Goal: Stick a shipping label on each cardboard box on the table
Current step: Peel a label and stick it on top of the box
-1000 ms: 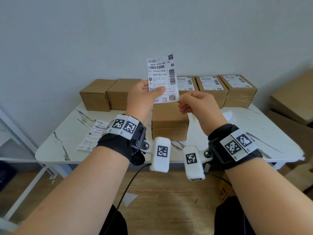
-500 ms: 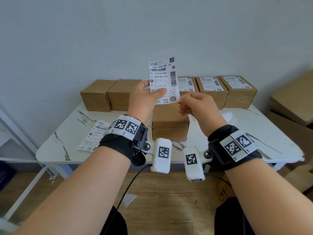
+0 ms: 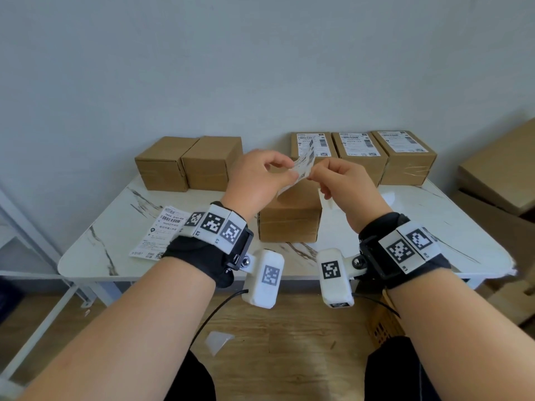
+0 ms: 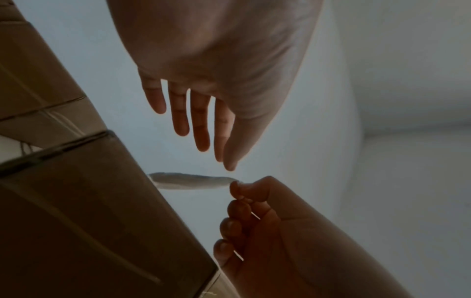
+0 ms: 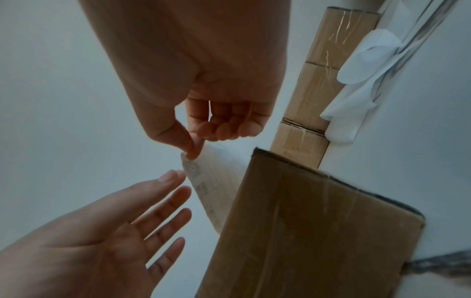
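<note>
Against pale wall (image 3: 260, 68), marble table (image 3: 451, 227), boxes (image 3: 289, 221)

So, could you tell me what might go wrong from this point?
1. The label is pinched at just one corner by the right hand, while the left hand is open. The label is curling, so it may fold on itself or land crooked on the front box.
2. The spare labels lie near the table edge, beside the left wrist, which might sweep them off.
</note>
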The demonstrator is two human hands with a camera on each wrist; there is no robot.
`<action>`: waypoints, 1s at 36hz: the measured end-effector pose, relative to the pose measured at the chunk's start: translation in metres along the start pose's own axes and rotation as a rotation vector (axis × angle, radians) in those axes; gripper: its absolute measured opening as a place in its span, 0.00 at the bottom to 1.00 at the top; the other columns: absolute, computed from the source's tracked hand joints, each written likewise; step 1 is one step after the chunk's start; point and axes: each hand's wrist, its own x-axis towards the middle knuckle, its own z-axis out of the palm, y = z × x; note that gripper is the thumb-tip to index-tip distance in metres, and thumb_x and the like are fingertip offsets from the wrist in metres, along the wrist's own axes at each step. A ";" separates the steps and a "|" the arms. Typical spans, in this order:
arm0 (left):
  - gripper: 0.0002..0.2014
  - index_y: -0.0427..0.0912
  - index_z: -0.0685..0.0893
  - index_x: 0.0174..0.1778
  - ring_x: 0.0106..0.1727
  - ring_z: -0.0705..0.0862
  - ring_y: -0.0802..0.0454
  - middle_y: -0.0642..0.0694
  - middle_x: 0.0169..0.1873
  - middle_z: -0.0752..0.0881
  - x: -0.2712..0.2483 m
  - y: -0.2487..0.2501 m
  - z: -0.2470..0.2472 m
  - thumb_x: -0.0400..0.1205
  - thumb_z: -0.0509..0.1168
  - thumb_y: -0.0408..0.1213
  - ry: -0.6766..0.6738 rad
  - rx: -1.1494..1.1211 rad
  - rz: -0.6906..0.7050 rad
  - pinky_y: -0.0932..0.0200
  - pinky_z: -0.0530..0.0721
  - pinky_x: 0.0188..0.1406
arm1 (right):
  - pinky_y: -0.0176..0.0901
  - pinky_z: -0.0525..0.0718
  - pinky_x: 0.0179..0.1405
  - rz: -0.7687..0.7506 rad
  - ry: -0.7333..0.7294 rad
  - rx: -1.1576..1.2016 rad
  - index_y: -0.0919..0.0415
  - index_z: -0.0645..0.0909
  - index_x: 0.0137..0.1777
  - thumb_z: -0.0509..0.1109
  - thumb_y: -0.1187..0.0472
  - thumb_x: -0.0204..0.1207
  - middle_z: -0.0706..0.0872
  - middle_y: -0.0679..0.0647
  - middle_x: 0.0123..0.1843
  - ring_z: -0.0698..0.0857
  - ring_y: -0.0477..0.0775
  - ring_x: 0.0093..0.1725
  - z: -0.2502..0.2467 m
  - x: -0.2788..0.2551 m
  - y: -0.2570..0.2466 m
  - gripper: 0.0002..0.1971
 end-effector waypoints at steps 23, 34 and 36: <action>0.03 0.52 0.92 0.39 0.41 0.85 0.68 0.60 0.36 0.89 -0.002 0.000 0.006 0.75 0.74 0.44 -0.049 -0.104 -0.047 0.70 0.79 0.41 | 0.42 0.75 0.42 -0.063 -0.042 -0.048 0.70 0.82 0.41 0.68 0.65 0.76 0.80 0.55 0.38 0.76 0.49 0.39 0.006 0.001 0.000 0.07; 0.05 0.47 0.88 0.44 0.40 0.82 0.62 0.57 0.38 0.86 0.002 -0.006 0.008 0.81 0.66 0.38 0.096 -0.180 -0.069 0.69 0.78 0.35 | 0.46 0.75 0.45 0.076 0.031 -0.033 0.72 0.80 0.39 0.64 0.66 0.75 0.79 0.58 0.39 0.76 0.53 0.42 0.002 0.001 0.007 0.08; 0.05 0.47 0.88 0.45 0.43 0.83 0.60 0.56 0.40 0.87 0.002 -0.007 0.008 0.81 0.66 0.38 0.102 -0.189 -0.068 0.68 0.79 0.40 | 0.46 0.78 0.48 0.092 0.048 -0.031 0.66 0.81 0.39 0.65 0.66 0.75 0.81 0.57 0.40 0.78 0.52 0.42 0.001 0.002 0.006 0.06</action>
